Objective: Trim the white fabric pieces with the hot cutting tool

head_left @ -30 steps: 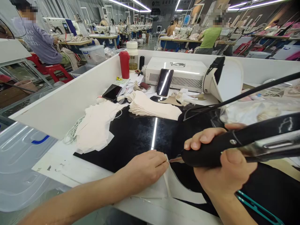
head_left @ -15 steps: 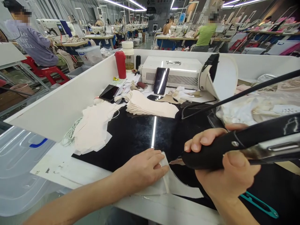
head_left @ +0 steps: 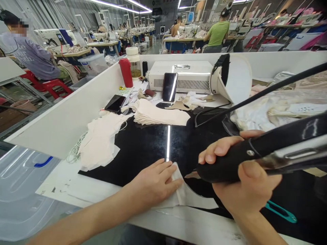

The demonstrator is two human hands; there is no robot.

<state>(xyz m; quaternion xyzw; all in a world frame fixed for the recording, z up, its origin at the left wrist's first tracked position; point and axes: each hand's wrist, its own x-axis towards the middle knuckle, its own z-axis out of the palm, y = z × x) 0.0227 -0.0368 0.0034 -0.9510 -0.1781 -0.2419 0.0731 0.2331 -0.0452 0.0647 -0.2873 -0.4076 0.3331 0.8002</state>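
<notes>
My left hand (head_left: 157, 180) lies flat on a pale fabric piece (head_left: 196, 199) near the board's front edge, fingers stretched out and pressing on its folded edge. In my right hand (head_left: 245, 183) is a thick black handheld tool (head_left: 230, 166) with a silver metal lever along its side. Its exact kind I cannot tell. A flat metal tip points left from it, close to the fabric's edge; whether it touches is unclear. Beyond my hands are a stack of cream cut pieces (head_left: 160, 114) and a looser pile of cut pieces (head_left: 98, 141). Under everything is a black board (head_left: 143, 146).
A teal looped plastic tool (head_left: 281, 211) lies by my right wrist. Farther back stand a white vented box (head_left: 189, 69), a phone (head_left: 169, 86), a red bottle (head_left: 125, 73) and a lamp-like white cone (head_left: 236, 78). A black cable (head_left: 270, 90) crosses the right side.
The whole view has shifted slightly, so most background things sit a little farther left. Both hands keep nearly the same pose; the tool stays beside the fabric edge.
</notes>
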